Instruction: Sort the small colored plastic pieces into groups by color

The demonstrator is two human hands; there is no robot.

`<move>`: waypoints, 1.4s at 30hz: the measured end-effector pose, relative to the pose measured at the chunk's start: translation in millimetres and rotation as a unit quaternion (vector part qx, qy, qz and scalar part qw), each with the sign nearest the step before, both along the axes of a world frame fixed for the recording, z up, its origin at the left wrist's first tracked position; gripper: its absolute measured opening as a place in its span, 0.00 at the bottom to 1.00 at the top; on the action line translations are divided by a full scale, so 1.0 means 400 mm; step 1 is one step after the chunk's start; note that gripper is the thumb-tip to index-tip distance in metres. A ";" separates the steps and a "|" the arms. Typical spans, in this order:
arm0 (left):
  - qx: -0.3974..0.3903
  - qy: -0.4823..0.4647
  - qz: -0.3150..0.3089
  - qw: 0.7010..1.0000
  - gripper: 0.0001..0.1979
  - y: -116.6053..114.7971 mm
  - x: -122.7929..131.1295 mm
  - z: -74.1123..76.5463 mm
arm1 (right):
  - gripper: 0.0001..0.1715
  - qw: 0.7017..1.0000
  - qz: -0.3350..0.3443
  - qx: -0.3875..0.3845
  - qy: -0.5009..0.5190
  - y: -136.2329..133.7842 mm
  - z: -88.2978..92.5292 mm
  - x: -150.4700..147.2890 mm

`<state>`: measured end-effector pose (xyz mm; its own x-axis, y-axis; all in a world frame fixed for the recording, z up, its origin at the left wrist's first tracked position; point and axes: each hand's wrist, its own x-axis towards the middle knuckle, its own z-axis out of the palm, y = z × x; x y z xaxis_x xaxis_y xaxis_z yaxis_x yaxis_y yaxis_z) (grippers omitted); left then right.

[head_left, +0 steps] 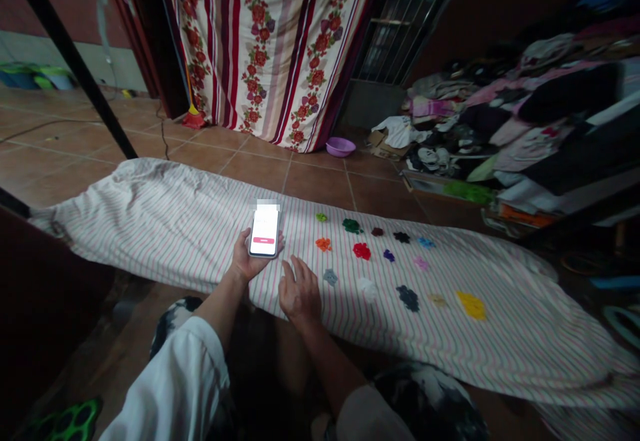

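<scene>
My left hand (247, 264) is closed around a smartphone (264, 233), held upright over the striped cloth with its lit screen facing me. A red button-like bar shows low on the white screen, and its top is blurred out. Just right of the phone, my right hand (301, 292) hovers with its fingers loosely bent and apart; I see nothing in it. Small pieces lie on the cloth in piles sorted by colour, among them a grey pile (330, 276), an orange pile (323, 244), a red pile (361, 250) and a yellow pile (471, 305).
The striped cloth (175, 221) covers a long low surface before my knees. Beyond it are a tiled floor, a purple basin (341, 146), a red broom (194, 118) and a flowered curtain (280, 48). Clothes (500, 114) are heaped at the right.
</scene>
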<state>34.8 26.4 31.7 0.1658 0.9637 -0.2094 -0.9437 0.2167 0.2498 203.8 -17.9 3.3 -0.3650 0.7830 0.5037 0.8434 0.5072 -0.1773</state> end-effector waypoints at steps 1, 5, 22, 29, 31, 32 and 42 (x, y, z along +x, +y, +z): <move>-0.002 0.000 0.000 1.000 0.34 0.000 0.000 0.000 | 0.21 1.000 0.000 0.000 -0.001 0.000 -0.001 0.000; -0.004 -0.003 0.003 1.000 0.33 0.000 0.001 0.001 | 0.21 1.000 0.001 0.005 -0.002 0.001 -0.002 0.000; -0.004 -0.001 0.002 1.000 0.34 -0.006 0.004 0.012 | 0.21 1.000 0.003 0.016 0.004 0.003 -0.007 0.001; 0.003 -0.001 0.005 1.000 0.35 -0.003 0.001 0.004 | 0.21 1.000 0.002 0.022 0.006 0.003 -0.007 0.000; 0.002 0.000 0.007 1.000 0.35 -0.002 0.001 0.002 | 0.21 1.000 0.002 0.023 0.006 0.003 -0.008 0.000; 0.002 0.001 0.008 1.000 0.35 -0.001 0.000 0.001 | 0.21 1.000 0.001 0.025 0.007 0.003 -0.009 -0.001; -0.002 -0.005 0.005 1.000 0.35 0.002 0.002 0.001 | 0.21 0.999 0.002 0.034 0.008 0.004 -0.013 0.001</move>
<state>35.7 27.2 32.2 0.1577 0.9643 -0.2125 -0.9482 0.2080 0.2403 204.3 -16.3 -1.9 -0.3595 0.7451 0.5618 0.8383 0.5223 -0.1562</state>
